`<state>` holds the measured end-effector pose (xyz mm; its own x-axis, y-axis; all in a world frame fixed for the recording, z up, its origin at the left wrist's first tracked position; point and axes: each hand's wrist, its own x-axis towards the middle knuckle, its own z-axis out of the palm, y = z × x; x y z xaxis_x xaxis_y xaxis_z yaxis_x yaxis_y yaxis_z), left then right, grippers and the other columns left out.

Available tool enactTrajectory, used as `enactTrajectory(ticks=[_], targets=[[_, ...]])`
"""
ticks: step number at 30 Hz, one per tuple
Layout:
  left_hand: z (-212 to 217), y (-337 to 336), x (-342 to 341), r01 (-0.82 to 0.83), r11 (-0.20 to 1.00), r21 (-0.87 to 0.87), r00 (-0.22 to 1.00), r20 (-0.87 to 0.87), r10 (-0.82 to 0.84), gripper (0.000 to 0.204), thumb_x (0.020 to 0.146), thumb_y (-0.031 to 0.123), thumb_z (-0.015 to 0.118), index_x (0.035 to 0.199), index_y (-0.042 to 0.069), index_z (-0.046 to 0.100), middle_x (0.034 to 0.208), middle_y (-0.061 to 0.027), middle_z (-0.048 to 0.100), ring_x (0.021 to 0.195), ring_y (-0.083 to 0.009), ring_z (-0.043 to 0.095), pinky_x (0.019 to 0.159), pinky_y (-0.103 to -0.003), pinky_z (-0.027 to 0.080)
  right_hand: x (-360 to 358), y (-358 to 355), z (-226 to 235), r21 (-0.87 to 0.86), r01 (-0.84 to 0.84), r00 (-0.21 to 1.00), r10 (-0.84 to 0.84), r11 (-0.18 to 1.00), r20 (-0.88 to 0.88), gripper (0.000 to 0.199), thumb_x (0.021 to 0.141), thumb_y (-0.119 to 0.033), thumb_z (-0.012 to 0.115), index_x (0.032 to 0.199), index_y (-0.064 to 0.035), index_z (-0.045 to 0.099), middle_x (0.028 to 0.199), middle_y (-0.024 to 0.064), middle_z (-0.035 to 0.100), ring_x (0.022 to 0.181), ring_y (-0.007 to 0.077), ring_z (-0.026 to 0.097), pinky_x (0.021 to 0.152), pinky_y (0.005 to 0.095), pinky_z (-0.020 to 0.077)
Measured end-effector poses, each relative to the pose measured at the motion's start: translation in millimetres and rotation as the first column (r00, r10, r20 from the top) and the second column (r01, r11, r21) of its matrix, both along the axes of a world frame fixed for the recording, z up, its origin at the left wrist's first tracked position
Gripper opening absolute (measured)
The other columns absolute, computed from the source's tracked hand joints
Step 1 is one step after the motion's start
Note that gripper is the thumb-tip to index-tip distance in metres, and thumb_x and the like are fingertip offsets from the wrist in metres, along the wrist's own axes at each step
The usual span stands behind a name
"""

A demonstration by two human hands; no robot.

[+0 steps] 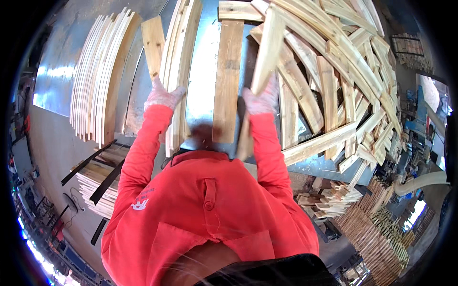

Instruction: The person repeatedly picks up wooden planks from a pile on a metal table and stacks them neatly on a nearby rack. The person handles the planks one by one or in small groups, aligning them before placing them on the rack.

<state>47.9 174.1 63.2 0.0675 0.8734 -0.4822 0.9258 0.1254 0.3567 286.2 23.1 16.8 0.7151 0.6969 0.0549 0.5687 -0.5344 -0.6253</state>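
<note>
1. Cream-coloured narrow row of wooden boards [181, 52] stood on edge under the person's left hand [163, 97], its thumb spread from the fingers; whether it gripped, I could not tell.
2. The right hand [261, 99] was clamped on a blurred, pale wooden board [268, 43].
3. Between the hands, a flat brown wooden plank [228, 81] lay on the shiny grey metal table [202, 71].
4. Rightward sprawled a jumbled heap of pale wooden pieces [328, 81]; leftward stood a wider row of pale boards [101, 71].
</note>
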Motion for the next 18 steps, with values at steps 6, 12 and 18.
enactTrajectory(ticks=[6, 12, 18], targets=[[5, -13, 9, 0.197, 0.973, 0.118, 0.978, 0.043, -0.203, 0.108, 0.073, 0.054, 0.071, 0.15, 0.007, 0.012, 0.141, -0.0281, 0.04, 0.117, -0.0428, 0.053, 0.095, -0.044, 0.046, -52, 175, -5, -0.048, -0.094, 0.772, 0.043, 0.994, -0.635, 0.091, 0.083, -0.046, 0.065, 0.149, -0.004, 0.02, 0.141, 0.0306, 0.04, 0.132, 0.0424, 0.039, 0.111, 0.039, 0.0322], [-4, -18, 20, 0.073, 0.994, 0.082, 0.997, -0.009, -0.073, 0.114, 0.066, 0.034, 0.078, 0.15, 0.004, 0.007, 0.138, -0.0276, 0.037, 0.115, -0.0448, 0.052, 0.093, -0.047, 0.048, 118, 280, 56, -0.161, -0.357, 0.83, 0.391, 0.92, 0.398, 0.098, 0.073, -0.066, 0.064, 0.148, -0.0123, 0.032, 0.154, 0.0185, 0.026, 0.142, 0.0348, 0.023, 0.117, 0.0508, 0.0097], [-9, -17, 4, 0.143, 0.926, 0.349, 0.98, 0.082, -0.182, 0.095, 0.062, 0.015, 0.073, 0.144, -0.001, 0.027, 0.112, -0.0237, 0.057, 0.089, -0.0398, 0.064, 0.072, -0.043, 0.055, 260, 346, 8, -0.677, -0.441, 0.739, 0.666, 0.589, 0.098, 0.113, 0.069, -0.068, 0.066, 0.152, -0.0131, 0.013, 0.142, 0.0268, 0.04, 0.134, 0.0373, 0.038, 0.111, 0.0426, 0.0309]])
